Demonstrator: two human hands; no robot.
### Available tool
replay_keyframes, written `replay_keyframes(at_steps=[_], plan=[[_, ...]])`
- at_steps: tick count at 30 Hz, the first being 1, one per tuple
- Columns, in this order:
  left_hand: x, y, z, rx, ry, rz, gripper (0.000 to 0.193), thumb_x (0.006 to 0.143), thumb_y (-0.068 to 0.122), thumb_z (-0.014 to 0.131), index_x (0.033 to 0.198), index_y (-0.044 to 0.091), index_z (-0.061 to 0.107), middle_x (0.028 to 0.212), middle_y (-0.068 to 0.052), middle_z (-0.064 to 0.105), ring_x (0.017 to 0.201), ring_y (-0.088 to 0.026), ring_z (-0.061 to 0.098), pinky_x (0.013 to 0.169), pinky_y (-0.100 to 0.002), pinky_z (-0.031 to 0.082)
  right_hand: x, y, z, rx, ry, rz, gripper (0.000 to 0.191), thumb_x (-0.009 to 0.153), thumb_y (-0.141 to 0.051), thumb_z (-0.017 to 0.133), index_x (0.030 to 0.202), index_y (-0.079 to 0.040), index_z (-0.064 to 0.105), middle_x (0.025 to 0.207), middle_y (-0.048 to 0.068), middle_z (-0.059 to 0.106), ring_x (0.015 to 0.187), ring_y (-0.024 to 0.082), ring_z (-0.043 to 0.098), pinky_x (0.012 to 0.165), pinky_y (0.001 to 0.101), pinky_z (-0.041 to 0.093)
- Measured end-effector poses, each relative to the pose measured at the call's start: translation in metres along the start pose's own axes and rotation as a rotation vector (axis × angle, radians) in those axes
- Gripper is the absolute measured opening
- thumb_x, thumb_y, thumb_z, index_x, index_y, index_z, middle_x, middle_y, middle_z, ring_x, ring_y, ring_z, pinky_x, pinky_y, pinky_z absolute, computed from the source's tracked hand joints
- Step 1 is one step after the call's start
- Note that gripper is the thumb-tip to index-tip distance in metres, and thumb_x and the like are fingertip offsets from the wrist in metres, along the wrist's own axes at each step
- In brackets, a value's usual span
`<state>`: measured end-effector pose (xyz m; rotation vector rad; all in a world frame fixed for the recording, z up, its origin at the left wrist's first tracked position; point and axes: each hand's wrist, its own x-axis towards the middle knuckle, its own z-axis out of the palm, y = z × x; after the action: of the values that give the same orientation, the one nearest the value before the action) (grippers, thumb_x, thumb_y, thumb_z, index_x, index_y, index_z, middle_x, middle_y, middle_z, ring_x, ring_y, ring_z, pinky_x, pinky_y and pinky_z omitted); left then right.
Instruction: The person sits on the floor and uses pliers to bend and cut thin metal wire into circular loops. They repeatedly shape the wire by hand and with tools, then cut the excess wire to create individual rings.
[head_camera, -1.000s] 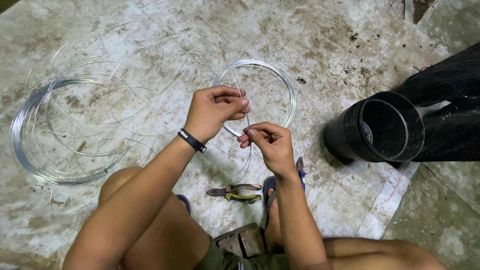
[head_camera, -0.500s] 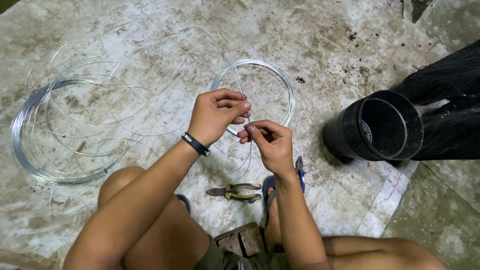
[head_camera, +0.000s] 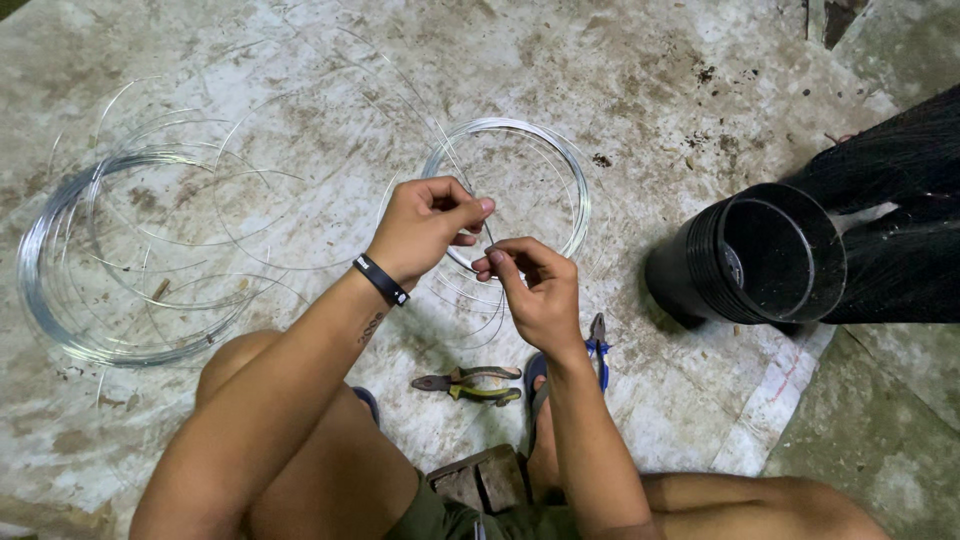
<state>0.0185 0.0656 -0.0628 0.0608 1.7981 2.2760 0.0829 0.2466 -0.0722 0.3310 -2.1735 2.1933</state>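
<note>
My left hand (head_camera: 425, 228), with a black band on the wrist, pinches a thin silver wire between thumb and fingers. My right hand (head_camera: 535, 288) sits just below and right of it, fingers closed on the same wire. Both hands hover over the near edge of a small wire coil (head_camera: 575, 185) lying on the dirty white sheet. A large loose wire coil (head_camera: 45, 300) spreads out at the left, apart from both hands.
Yellow-handled pliers (head_camera: 468, 385) lie near my knees, and blue-handled pliers (head_camera: 599, 345) lie right of my right wrist. A black ribbed cylinder (head_camera: 700, 270) with black mesh (head_camera: 900, 230) stands at the right. My bare legs fill the bottom.
Both hands stay over the small coil; the fingers of each have shifted slightly along the wire. Nothing else has moved.
</note>
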Motion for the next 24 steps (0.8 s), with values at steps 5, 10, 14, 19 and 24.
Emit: replay_keyframes(at_steps=[5, 10, 14, 19, 24], plan=[[0.008, 0.003, -0.008, -0.057, 0.049, -0.035, 0.016, 0.09, 0.016, 0.078, 0.081, 0.006, 0.069, 0.08, -0.001, 0.07, 0.074, -0.009, 0.067, 0.067, -0.025, 0.059, 0.002, -0.001, 0.002, -0.012, -0.016, -0.051, 0.011, 0.103, -0.002, 0.062, 0.102, 0.006, 0.069, 0.093, 0.012, 0.076, 0.085, 0.014, 0.071, 0.081, 0.029, 0.059], [0.011, 0.011, -0.018, -0.09, 0.087, -0.034, 0.018, 0.091, 0.017, 0.078, 0.08, 0.006, 0.068, 0.08, -0.003, 0.07, 0.075, -0.01, 0.068, 0.067, -0.027, 0.06, 0.002, 0.002, 0.003, -0.031, -0.024, -0.035, 0.011, 0.102, -0.003, 0.062, 0.102, 0.006, 0.069, 0.092, 0.012, 0.076, 0.083, 0.014, 0.07, 0.08, 0.0295, 0.059], [0.011, 0.019, -0.016, -0.077, 0.172, -0.018, 0.02, 0.093, 0.02, 0.077, 0.083, 0.006, 0.07, 0.082, -0.004, 0.071, 0.076, -0.01, 0.069, 0.067, -0.027, 0.06, 0.001, 0.005, 0.003, 0.006, -0.005, -0.007, 0.012, 0.103, -0.003, 0.062, 0.102, 0.007, 0.069, 0.093, 0.014, 0.076, 0.083, 0.015, 0.071, 0.08, 0.0299, 0.059], [0.003, 0.021, -0.004, 0.038, 0.063, -0.005, 0.015, 0.089, 0.019, 0.079, 0.094, 0.005, 0.075, 0.088, -0.003, 0.074, 0.079, -0.01, 0.072, 0.065, -0.027, 0.063, 0.002, 0.007, 0.002, 0.082, 0.031, 0.0, 0.013, 0.103, -0.003, 0.061, 0.103, 0.008, 0.069, 0.095, 0.016, 0.077, 0.084, 0.017, 0.073, 0.081, 0.0317, 0.061], [-0.01, 0.012, 0.006, 0.146, -0.165, 0.054, 0.016, 0.088, 0.015, 0.079, 0.093, 0.0, 0.076, 0.085, -0.006, 0.077, 0.076, -0.01, 0.073, 0.067, -0.026, 0.062, 0.001, 0.007, 0.0, 0.107, 0.059, -0.009, 0.013, 0.103, -0.002, 0.061, 0.106, 0.009, 0.068, 0.096, 0.016, 0.076, 0.085, 0.018, 0.073, 0.082, 0.0329, 0.062]])
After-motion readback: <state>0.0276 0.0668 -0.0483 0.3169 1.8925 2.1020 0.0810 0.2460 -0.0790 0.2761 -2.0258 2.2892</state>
